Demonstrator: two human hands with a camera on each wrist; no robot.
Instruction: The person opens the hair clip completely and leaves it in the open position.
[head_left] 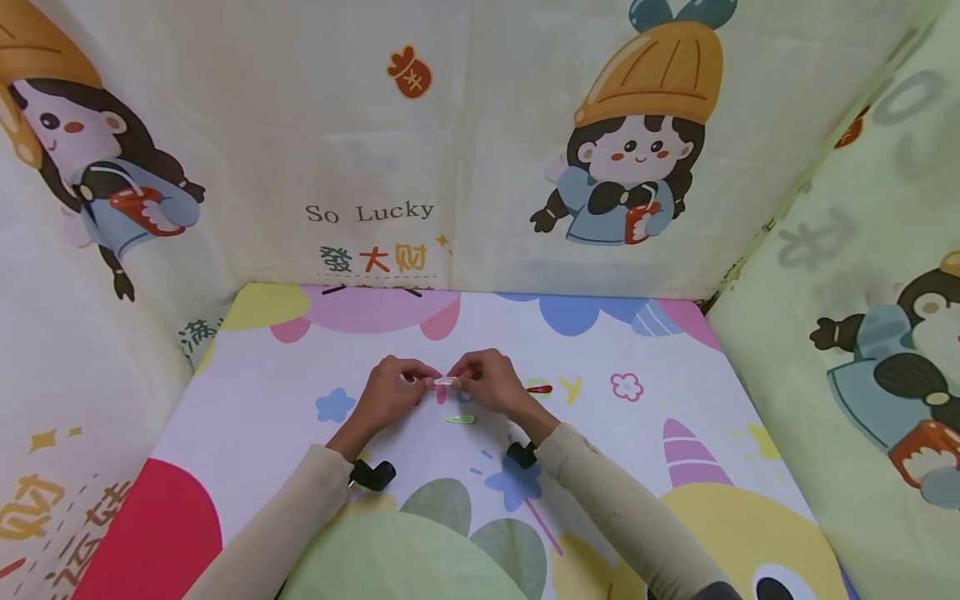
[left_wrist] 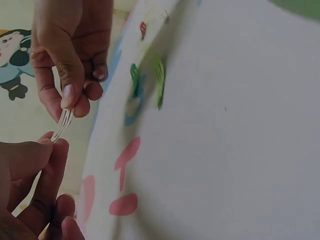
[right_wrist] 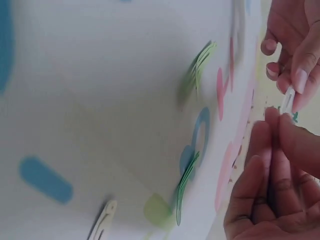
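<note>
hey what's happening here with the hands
A person holds a small white hair clip between both hands above a cartoon-printed table cover. The left hand pinches one end and the right hand pinches the other. A green hair clip lies on the cover just below the hands, and a red hair clip lies to the right of them.

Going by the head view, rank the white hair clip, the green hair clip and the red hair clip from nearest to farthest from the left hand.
1. The small white hair clip: pinched by the left hand, with the right hand on its other end.
2. The light green hair clip: lying on the mat, just below both hands.
3. The red hair clip: on the mat beyond the right hand.
</note>
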